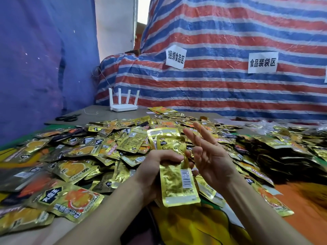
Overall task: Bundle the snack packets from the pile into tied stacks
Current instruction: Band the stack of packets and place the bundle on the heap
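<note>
Reading from the two full paper signs taped to the striped tarp (230,32) above and to the right of the white router (123,107): the nearer sign (175,57) is showing "捆绑食品区", the farther one (263,62) "食品装袋区". A sliver of a third sheet is peeking in at the far right edge, unreadable.

The router is standing with four antennas up. One pair of black scissors (68,118) is lying just to its left, and a short piece of pale string (91,113) is lying between them.

In front of the router, a loose pile of snack packets (88,147) is spreading across the table, too many to count. They are shining gold foil, with an orange-yellow food picture and a black badge of white characters on the face; the characters are too warped to read with certainty.

Well in front of the router, above the pile, the left hand (159,161) is gripping a stack of packets (177,184) round its middle, fingers curled. The stack is standing on end, its front packet showing a plain gold back with one barcode label; at least two packet tops are showing, the full count hidden.

Just beside the stack, the right hand (210,156) is holding its palm up, fingers straight and spread wide, with one thin yellow band (199,133) running along them.
</note>
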`<state>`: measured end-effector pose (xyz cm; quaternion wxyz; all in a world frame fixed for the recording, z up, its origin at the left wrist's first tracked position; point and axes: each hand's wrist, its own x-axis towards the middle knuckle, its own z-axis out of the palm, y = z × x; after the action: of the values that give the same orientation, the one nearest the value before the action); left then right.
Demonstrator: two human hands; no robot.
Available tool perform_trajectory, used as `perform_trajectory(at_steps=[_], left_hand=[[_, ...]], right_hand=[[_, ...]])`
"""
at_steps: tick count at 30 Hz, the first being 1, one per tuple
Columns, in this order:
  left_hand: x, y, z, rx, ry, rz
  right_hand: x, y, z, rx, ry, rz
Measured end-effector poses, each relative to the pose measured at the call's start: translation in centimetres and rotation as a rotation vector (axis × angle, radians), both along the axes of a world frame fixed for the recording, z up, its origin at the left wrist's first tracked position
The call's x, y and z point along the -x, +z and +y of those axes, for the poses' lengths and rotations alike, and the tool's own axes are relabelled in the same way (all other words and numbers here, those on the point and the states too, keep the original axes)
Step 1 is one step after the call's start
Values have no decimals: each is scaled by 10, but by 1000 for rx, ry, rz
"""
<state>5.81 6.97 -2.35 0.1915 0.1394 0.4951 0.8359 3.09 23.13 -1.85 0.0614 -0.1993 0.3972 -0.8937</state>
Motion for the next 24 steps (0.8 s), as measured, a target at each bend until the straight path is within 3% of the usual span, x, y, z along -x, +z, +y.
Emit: perform_trajectory(at_steps=[8,11,14,17,21,24], left_hand=[[5,-3,-5,38,30,19],[9,-4,-6,13,77,-1],[9,-6,-2,60,226,-56],[13,-7,3,56,527,-78],[17,0,-2,-94,797,-74],[16,2,-1,-165,851,9]], right_hand=[[-6,0,5,-75,114,77],[-9,2,5,-152,61,104],[-10,1,0,-417,-113,218],[-14,-4,-8,-644,-289,348],[-16,-12,-17,-826,-348,387],[-16,-17,-25,-854,-329,367]])
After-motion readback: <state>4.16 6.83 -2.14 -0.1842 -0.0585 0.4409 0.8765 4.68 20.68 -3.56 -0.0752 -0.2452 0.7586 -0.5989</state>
